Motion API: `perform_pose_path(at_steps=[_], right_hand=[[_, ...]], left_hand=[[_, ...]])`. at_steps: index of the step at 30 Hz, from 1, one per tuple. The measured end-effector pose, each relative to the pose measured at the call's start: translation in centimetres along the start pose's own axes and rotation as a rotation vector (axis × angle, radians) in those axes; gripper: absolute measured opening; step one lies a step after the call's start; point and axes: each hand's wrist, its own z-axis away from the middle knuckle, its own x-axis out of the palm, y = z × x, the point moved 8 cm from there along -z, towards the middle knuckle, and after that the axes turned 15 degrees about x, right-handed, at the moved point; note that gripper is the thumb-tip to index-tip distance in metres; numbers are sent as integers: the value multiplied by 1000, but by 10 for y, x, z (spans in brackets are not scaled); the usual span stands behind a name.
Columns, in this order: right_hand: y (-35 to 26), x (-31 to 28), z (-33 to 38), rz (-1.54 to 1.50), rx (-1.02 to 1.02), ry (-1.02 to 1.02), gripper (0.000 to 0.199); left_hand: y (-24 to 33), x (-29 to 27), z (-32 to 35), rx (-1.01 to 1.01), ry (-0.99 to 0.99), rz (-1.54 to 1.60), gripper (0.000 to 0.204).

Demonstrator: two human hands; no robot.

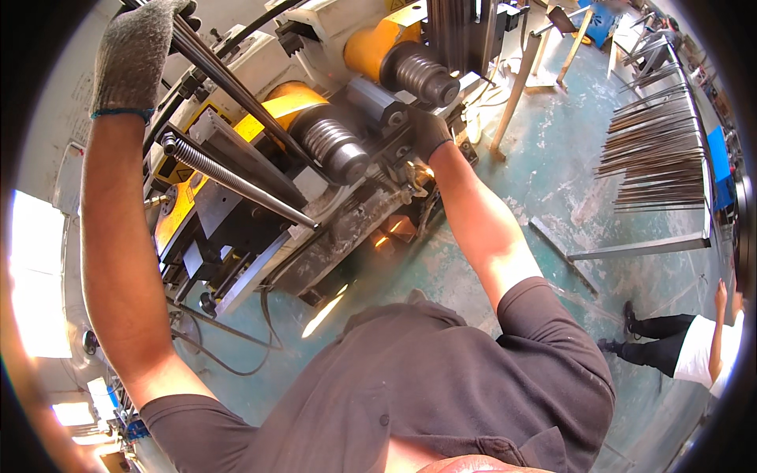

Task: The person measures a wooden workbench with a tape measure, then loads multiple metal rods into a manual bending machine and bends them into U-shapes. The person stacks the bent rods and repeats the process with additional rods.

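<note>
High on the left, my left hand (134,59), in a grey knit glove, is closed round a bundle of long thin metal rods (236,91). They slant down to the right toward a ribbed metal roller (331,146) with a yellow housing. My right hand (430,134), also gloved, reaches in beside a grey metal block (377,101), below a second ribbed roller (418,72). Shadow covers its fingers, and whether they grip anything cannot be made out. A coiled metal spring hose (229,181) runs across the machine below the rods.
More rods stand upright (461,35) behind the second roller. To the right, a metal rack (639,248) carries many thin rods over the green floor. A person in a white top (698,351) stands at the lower right. A loose black cable (236,366) hangs below the machine.
</note>
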Motion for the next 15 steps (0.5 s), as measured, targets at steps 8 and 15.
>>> perform_pose_path(at_steps=[8,15], right_hand=[[-8,4,34,-294,381,132,29],[-15,-28,106,-797,507,251,29]], left_hand=[[78,-14,15,477,-217,-599,32],[109,-15,42,651,-224,-777,32]])
